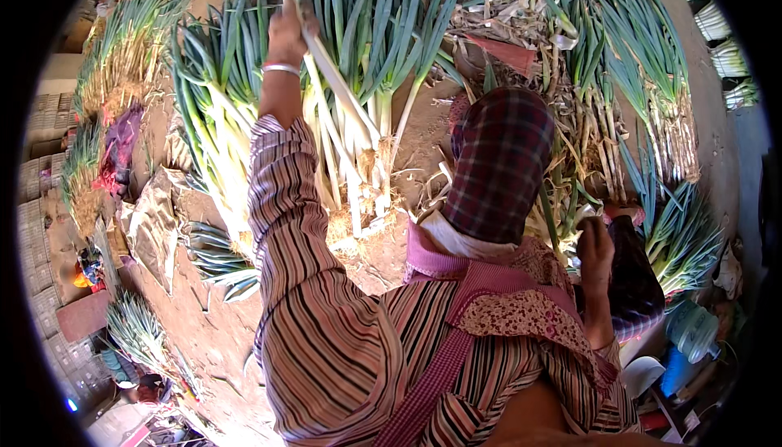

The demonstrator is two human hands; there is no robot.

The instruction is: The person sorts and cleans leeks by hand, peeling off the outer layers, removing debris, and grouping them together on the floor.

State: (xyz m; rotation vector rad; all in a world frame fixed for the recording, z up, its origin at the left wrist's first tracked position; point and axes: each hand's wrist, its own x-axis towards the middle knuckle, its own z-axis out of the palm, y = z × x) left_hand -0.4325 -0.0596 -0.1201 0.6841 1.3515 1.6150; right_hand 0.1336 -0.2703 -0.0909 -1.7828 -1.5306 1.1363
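Observation:
My left hand (288,34), with a bangle at its wrist, is stretched far forward. It grips a long green onion (336,77) whose pale shaft slants down to the right over a pile of trimmed green onions (379,50). Another bundle of thick white-stemmed onions (214,135) lies left of my forearm. My right hand (595,251) is at the right with its fingers curled, beside pale leaf peelings (583,211); whether anything is in it is hidden. Dark plaid cloth (501,166) fills the middle, between my arms, and covers part of the floor.
Untrimmed onions with roots (669,123) lie at right, near a heap of dry leaves and husks (507,19). More onions stand at far left (122,62). A crumpled brown sheet (153,227) lies on the earthen floor (208,337). A blue water jug (692,329) is at lower right.

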